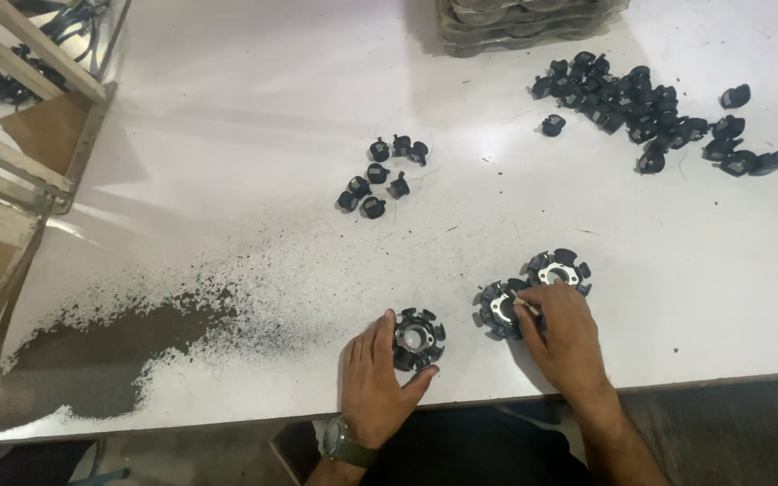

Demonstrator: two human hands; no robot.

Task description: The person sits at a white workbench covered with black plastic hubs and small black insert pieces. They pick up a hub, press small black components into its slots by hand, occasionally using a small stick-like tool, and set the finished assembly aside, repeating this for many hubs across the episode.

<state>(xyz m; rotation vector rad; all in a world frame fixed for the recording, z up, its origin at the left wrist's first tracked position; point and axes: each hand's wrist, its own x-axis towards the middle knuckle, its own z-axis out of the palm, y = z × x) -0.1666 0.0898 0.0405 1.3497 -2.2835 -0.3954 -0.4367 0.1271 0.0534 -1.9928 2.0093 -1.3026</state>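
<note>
Left hand: lies flat at the near edge of the white surface, a watch on the wrist. Its fingers are spread and curved about the left side of a round black part, thumb below it, touching its rim but not closed tight on it.
Left round part: a black ring with lobes about a metal-rimmed hole, lying flat just right of the left palm. It looks stiff and fairly dense for its size, likely moulded plastic over metal. The lobed rim gives a sure hold from the sides.
Right hand: rests over the right side of the middle part, fingers drawn together; a small pale bit shows at the fingertips, too small to tell what it is.
Middle round part: same kind, flat, half under the right fingers.
Far round part: just beyond, touching or almost touching the middle one. Its pale metal face is up.
Dark grit: powder spread over the near left of the surface. It might make small parts slide.
Small black pieces: a loose cluster mid-surface, light and easy to pinch.
Large heap of black pieces: far right.
Stacked trays: at the far edge.
Wooden frame: far left.
</note>
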